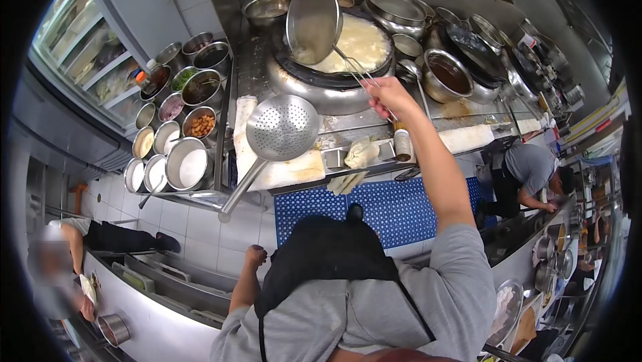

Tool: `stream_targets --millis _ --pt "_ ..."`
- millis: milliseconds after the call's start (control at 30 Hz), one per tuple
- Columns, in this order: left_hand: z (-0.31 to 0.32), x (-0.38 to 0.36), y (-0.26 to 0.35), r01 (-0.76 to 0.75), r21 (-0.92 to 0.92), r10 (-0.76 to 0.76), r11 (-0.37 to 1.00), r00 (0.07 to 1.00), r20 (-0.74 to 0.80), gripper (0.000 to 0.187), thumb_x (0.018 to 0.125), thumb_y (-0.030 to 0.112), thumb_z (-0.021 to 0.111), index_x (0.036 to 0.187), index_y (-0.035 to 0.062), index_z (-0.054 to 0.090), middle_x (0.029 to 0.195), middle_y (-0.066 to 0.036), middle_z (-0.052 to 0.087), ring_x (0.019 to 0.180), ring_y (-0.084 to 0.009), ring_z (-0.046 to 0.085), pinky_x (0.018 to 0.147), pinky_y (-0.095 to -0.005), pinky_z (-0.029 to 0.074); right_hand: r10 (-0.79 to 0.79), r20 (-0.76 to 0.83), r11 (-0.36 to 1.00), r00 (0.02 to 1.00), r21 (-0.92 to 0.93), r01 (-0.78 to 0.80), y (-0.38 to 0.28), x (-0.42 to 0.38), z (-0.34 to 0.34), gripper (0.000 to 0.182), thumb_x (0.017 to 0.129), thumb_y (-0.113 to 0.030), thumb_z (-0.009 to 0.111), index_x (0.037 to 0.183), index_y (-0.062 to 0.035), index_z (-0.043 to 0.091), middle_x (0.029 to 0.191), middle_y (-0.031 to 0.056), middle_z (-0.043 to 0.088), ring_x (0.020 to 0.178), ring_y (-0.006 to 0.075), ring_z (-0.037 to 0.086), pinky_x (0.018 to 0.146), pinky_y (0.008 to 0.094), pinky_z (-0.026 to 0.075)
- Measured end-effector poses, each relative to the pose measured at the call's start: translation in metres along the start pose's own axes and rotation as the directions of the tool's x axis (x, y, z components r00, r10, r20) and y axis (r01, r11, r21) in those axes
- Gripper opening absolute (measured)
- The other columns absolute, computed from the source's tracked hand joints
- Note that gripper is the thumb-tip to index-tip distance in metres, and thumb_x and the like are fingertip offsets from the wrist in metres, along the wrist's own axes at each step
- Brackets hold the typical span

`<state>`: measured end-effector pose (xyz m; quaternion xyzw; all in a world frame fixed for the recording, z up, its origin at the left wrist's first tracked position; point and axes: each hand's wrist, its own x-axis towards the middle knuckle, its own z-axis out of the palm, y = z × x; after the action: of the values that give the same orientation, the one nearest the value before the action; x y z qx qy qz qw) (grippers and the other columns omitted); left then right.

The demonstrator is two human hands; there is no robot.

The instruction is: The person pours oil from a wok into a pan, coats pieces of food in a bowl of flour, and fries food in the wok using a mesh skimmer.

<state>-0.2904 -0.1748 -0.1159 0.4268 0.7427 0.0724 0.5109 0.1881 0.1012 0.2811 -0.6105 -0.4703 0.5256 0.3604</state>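
My right hand (pixel 391 96) is closed around the long wire handle of a round mesh strainer (pixel 313 22). The strainer is tilted on its side at the left rim of a big wok (pixel 388 71) of pale, frothy, bubbling liquid (pixel 361 39). Down at my left side hangs my left hand (pixel 255 255), its fingers curled with nothing visible in them. A perforated metal skimmer (pixel 283 128) lies across the stove's front ledge, apart from both hands, its handle sticking out past the edge.
Metal pots of seasonings (pixel 189 164) crowd the left rack. A pot of brown liquid (pixel 448 75) stands right of the wok. A bottle (pixel 402 144) and crumpled cloth (pixel 361 152) sit at the front edge. Other people work at left (pixel 83 282) and right (pixel 531 168).
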Motion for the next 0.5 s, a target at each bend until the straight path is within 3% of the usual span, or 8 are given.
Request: stream_targets --millis 67,167,267,300,333,433,467,500 --pt "-0.005 -0.006 0.01 -0.025 0.075 0.026 0.997 1.0 -0.011 0.011 0.074 0.009 0.059 0.076 0.0 0.066 0.061 -0.011 0.063 0.049 -0.0183 0.06 0.044 -0.0311 0.047 -0.008 -0.029 0.997 1.0 -0.075 0.006 0.005 -0.018 -0.017 0.013 0.092 -0.013 0.055 0.097 -0.0051 0.064 0.061 0.0034 0.054 0.04 0.0092 0.045 0.032 0.0254 0.032" --pt "-0.008 0.017 0.011 -0.083 0.263 0.054 0.961 0.992 0.114 0.014 0.073 0.008 0.06 0.083 -0.0005 0.067 0.063 -0.011 0.064 0.049 -0.0185 0.06 0.044 -0.0312 0.047 -0.051 -0.087 0.996 0.995 -0.076 0.044 0.002 -0.052 -0.03 0.014 0.093 -0.014 0.054 0.095 -0.0049 0.064 0.06 0.0016 0.054 0.04 0.008 0.045 0.032 0.0244 0.032" --pt "-0.004 0.039 0.002 0.079 -0.094 -0.071 0.992 0.994 0.087 0.02 0.073 0.007 0.061 0.09 -0.0014 0.066 0.065 -0.011 0.065 0.05 -0.0189 0.062 0.044 -0.0312 0.048 -0.135 -0.23 0.979 0.964 -0.183 0.093 0.0 -0.067 -0.034 0.014 0.093 -0.014 0.053 0.09 -0.0061 0.065 0.059 0.0016 0.053 0.04 0.0068 0.044 0.034 0.0248 0.033" --pt "-0.006 0.041 0.008 0.052 -0.101 -0.045 0.994 0.996 0.074 0.022 0.072 0.006 0.061 0.093 -0.0018 0.065 0.066 -0.011 0.065 0.051 -0.0191 0.062 0.044 -0.0312 0.048 -0.172 -0.283 0.967 0.943 -0.229 0.108 0.0 -0.07 -0.035 0.015 0.093 -0.015 0.054 0.089 -0.006 0.064 0.059 0.0018 0.052 0.04 0.0065 0.044 0.034 0.0253 0.033" --pt "-0.007 0.043 0.015 0.024 -0.108 -0.018 0.994 0.998 0.061 0.025 0.072 0.006 0.061 0.095 -0.0022 0.065 0.067 -0.012 0.065 0.051 -0.0193 0.062 0.044 -0.0311 0.048 -0.226 -0.328 0.922 0.917 -0.377 0.092 0.012 -0.059 -0.043 0.017 0.091 -0.016 0.055 0.092 -0.0053 0.068 0.067 0.0119 0.063 0.051 0.0198 0.06 0.048 0.0347 0.047" --pt "-0.01 0.051 0.026 -0.011 -0.115 0.016 0.993 0.999 0.04 0.031 0.071 0.006 0.061 0.101 -0.0032 0.064 0.068 -0.014 0.066 0.053 -0.0195 0.064 0.046 -0.0309 0.049 -0.555 -0.432 0.697 0.711 -0.708 0.114 0.028 -0.048 -0.029 0.024 0.09 -0.014 0.056 0.109 -0.0036 0.067 0.077 0.019 0.068 0.07 0.0324 0.067 0.065 0.0396 0.052" --pt "-0.01 0.052 0.029 -0.02 -0.12 0.023 0.993 0.999 0.023 0.033 0.071 0.006 0.061 0.102 -0.0032 0.064 0.069 -0.014 0.066 0.054 -0.0195 0.064 0.046 -0.0308 0.049 -0.419 -0.536 0.807 0.733 -0.59 0.029 0.032 -0.04 -0.024 0.024 0.088 -0.013 0.057 0.107 -0.0032 0.067 0.093 0.0267 0.066 0.094 0.0404 0.064 0.083 0.0434 0.048" --pt "-0.009 0.053 0.035 -0.033 -0.129 0.034 0.991 0.999 0.004 0.034 0.07 0.006 0.061 0.103 -0.0032 0.064 0.069 -0.014 0.066 0.054 -0.0195 0.064 0.046 -0.0306 0.049 -0.417 -0.578 0.815 0.702 -0.579 0.007 0.037 -0.031 -0.018 0.023 0.088 -0.013 0.057 0.107 -0.0028 0.067 0.093 0.0267 0.066 0.095 0.0402 0.064 0.084 0.0435 0.048"
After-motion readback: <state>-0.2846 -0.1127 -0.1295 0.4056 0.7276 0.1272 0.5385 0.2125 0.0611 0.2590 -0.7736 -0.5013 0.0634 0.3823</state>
